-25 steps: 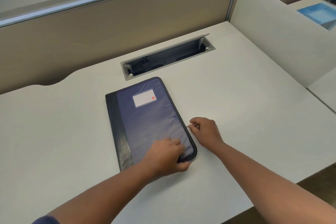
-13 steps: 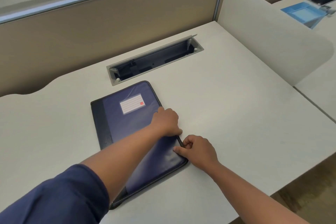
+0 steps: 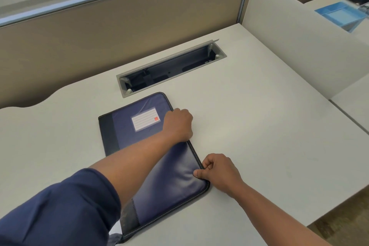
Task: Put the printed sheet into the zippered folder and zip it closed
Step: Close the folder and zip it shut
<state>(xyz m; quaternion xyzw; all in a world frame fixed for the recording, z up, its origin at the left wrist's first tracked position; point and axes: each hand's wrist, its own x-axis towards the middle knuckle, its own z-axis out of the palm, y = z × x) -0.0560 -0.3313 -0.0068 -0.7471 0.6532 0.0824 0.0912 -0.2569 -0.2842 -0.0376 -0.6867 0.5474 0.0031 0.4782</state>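
Note:
The dark blue zippered folder (image 3: 173, 181) lies flat and closed on the white desk (image 3: 249, 126), with a lined label (image 3: 145, 119) on its cover. My left hand (image 3: 177, 125) reaches across the cover to the far part of its right edge, fingers curled down over the zipper track. The zipper pull is hidden under that hand. My right hand (image 3: 217, 171) pinches the same edge close to the near right corner, thumb on the cover. The printed sheet is not in sight.
An open cable slot (image 3: 169, 70) is sunk into the desk just beyond the folder. A tan partition (image 3: 119, 26) closes the back and a white divider (image 3: 299, 36) the right side. A blue tray (image 3: 339, 15) sits on the neighbouring desk. The desk's front edge runs at lower right.
My left hand has travelled from the folder's near right corner up along its right edge towards the far corner. My right hand has moved in and taken hold of the edge near the near corner.

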